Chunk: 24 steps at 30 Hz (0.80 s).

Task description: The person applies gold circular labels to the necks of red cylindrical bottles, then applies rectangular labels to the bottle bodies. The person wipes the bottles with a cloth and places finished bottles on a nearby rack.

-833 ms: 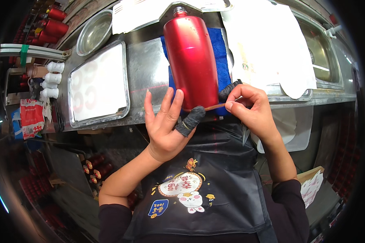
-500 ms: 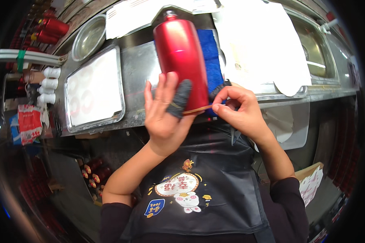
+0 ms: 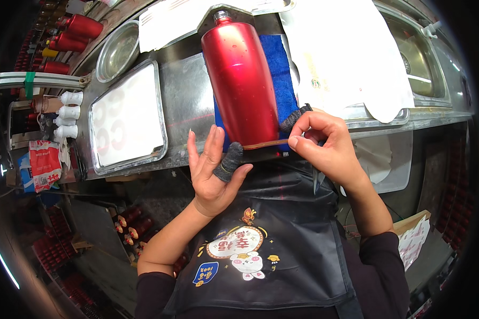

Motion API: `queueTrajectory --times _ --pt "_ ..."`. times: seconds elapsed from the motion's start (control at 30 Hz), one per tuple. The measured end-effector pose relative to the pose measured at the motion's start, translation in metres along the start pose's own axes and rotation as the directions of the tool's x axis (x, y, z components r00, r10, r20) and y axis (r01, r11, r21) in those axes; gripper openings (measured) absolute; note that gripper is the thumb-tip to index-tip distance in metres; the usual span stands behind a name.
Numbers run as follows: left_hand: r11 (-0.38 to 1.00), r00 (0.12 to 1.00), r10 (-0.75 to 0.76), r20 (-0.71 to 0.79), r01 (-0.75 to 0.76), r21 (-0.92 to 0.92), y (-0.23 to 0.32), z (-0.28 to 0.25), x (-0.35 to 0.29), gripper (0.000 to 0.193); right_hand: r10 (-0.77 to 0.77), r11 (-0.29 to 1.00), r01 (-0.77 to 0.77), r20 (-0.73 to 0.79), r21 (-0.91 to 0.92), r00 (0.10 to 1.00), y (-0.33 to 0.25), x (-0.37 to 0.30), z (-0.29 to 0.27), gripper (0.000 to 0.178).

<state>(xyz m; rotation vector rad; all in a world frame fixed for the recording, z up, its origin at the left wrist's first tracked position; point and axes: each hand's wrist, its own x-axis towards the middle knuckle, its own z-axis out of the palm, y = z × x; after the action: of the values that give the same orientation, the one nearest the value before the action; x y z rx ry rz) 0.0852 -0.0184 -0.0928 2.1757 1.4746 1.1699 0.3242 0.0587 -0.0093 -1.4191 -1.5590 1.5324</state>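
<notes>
A large glossy red bottle (image 3: 240,85) lies on a blue cloth (image 3: 283,69), its threaded neck pointing away from me. Across its near end runs a thin brownish strip (image 3: 266,144). My right hand (image 3: 327,146) pinches the strip's right end between thumb and forefinger; a dark finger cover (image 3: 295,118) shows on that hand. Just left of the bottle's near end, my left hand (image 3: 212,178) is open with its fingers spread. Its forefinger wears a dark knit cover (image 3: 230,162), whose tip is close to the strip's left end; whether they touch I cannot tell.
The bottle's neck lies at a dark notched holder (image 3: 205,24). On the left are a metal tray (image 3: 162,122) with white sheets, a metal bowl (image 3: 118,50) and several white spools (image 3: 69,112). White sheets (image 3: 351,64) lie right, beside a sink (image 3: 423,93). The counter's front edge (image 3: 181,164) runs near my hands.
My left hand has drawn back from the bottle's side, down past its near end. My right hand has shifted slightly right, still pinching the strip.
</notes>
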Motion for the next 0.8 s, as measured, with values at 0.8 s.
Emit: queueTrajectory --times 0.8 --pt "0.995 0.996 -0.084 -0.012 0.083 -0.054 0.002 -0.005 0.000 0.053 0.012 0.998 -0.013 0.003 0.056 1.000 -0.001 0.002 0.008 0.008"
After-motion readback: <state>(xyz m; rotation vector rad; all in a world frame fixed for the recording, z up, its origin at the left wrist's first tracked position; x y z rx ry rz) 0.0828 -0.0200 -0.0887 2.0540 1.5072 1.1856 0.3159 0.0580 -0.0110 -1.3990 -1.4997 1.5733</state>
